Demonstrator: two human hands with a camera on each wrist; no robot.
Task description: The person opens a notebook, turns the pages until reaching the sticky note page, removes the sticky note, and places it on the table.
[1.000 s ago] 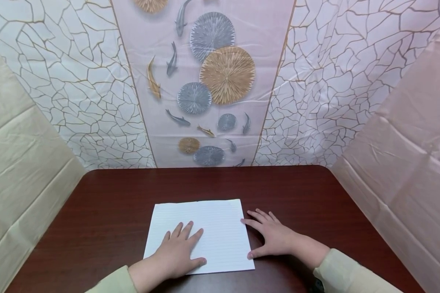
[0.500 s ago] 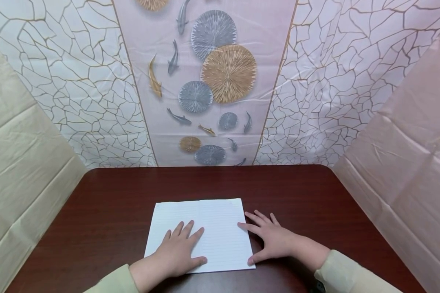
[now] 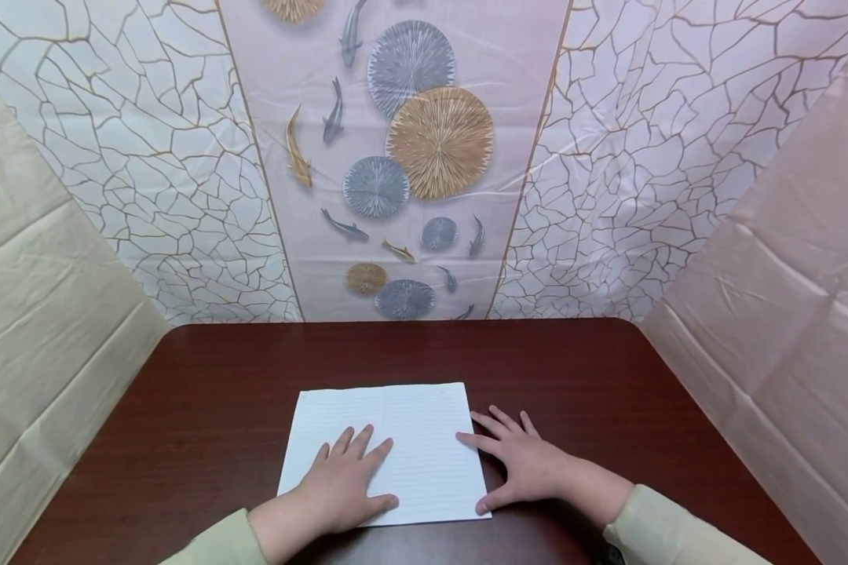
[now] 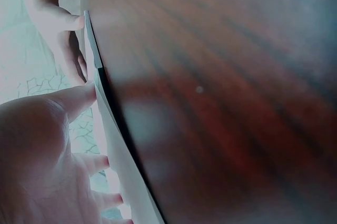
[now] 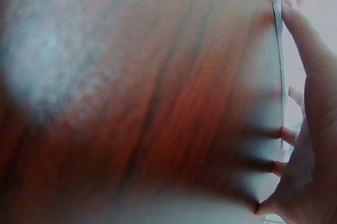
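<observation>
A sheet of white lined paper [image 3: 427,471] lies flat on the dark table, a faint crease running down its middle in the head view. My left hand [image 3: 339,486] rests on its left half with fingers spread. At the right edge is my right hand [image 3: 530,463], fingers also spread. Its index fingertip overlaps the sheet and its thumb touches the near right corner. In the left wrist view the paper's near edge [image 4: 124,145] bends slightly, with a dark gap beneath. The right wrist view shows the right hand's fingertips [image 5: 287,135] against the table.
The reddish-brown wooden table [image 3: 205,369] reaches back to a patterned curtain [image 3: 608,196]. Beige cloth panels [image 3: 56,314] stand along both sides. A dark object [image 3: 613,554] shows at the right sleeve's cuff.
My right hand has shifted slightly left, its index fingertip now over the sheet and its thumb lower, at the near corner. The left hand and paper have barely moved.
</observation>
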